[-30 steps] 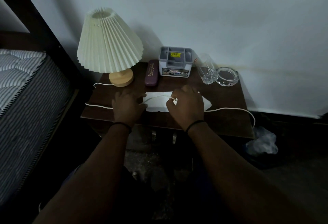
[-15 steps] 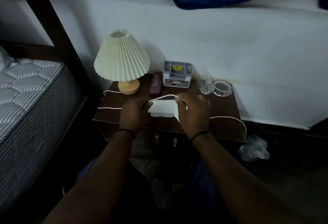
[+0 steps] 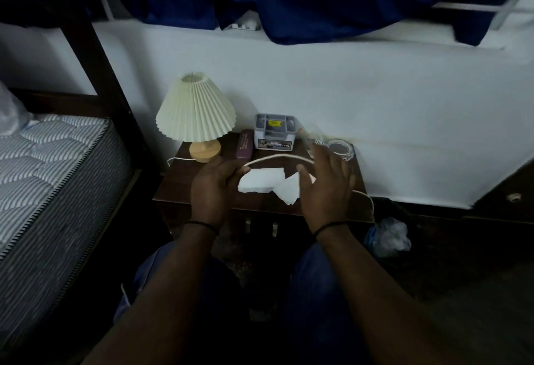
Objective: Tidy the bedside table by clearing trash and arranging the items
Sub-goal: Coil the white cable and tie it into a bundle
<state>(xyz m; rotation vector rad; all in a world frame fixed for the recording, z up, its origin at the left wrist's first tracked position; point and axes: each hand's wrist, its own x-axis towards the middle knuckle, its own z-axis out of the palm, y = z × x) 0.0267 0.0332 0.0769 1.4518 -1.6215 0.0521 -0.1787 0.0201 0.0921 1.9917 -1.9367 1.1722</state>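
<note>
On the dark wooden bedside table (image 3: 177, 184) lies a folded white tissue (image 3: 261, 181), with a second white piece (image 3: 286, 191) beside it on the right. A white cord (image 3: 277, 157) arcs above the tissue between my hands. My left hand (image 3: 212, 188) is closed at the cord's left end, touching the tissue's left edge. My right hand (image 3: 326, 182) hovers over the table's right half with fingers spread and holds nothing; it is blurred and hides where the cord runs on.
At the table's back stand a pleated cream lamp (image 3: 196, 113), a maroon case (image 3: 245, 148), a grey organiser box (image 3: 274, 133), a drinking glass (image 3: 307, 140) and a glass ashtray (image 3: 342, 149). A mattress (image 3: 43, 179) lies left. A plastic bag (image 3: 387, 237) sits on the floor, right.
My right hand has let go of the tissue and opened, moving right. The tissue now lies in two pieces on the table. The cord has lifted into an arc. The view has tilted upward.
</note>
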